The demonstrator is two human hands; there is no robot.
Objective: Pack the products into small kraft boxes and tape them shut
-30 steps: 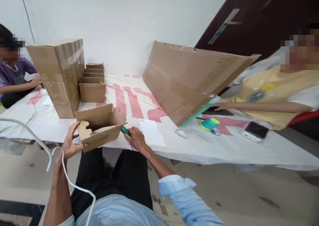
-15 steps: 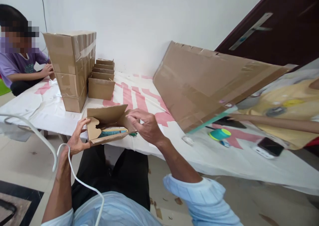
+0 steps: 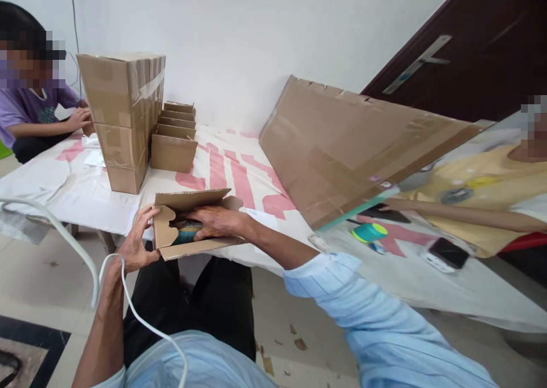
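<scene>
An open cardboard box [image 3: 203,245] tilts at the table's near edge, its flaps raised. My left hand [image 3: 139,242] grips the left end of this box, thumb below and fingers up along the side flap. My right hand [image 3: 217,221] is inside the box, with its thumb and fingers closed about the right part of a blue-and-yellow packet [image 3: 183,234]. The rest of that packet lies under the hand and behind the front wall, and some fingertips are hidden.
Taped cardboard boxes [image 3: 115,126] are stacked at the left, beside a row of open boxes [image 3: 173,151]. A large cardboard sheet [image 3: 342,148] leans at the right. Beyond it lie a teal-and-yellow object [image 3: 370,232] and a phone [image 3: 448,253]. Two other people sit at either side.
My right hand has moved from the box's right flap down into the box, onto the packet. The left hand keeps its hold, and the box has shifted slightly right and down.
</scene>
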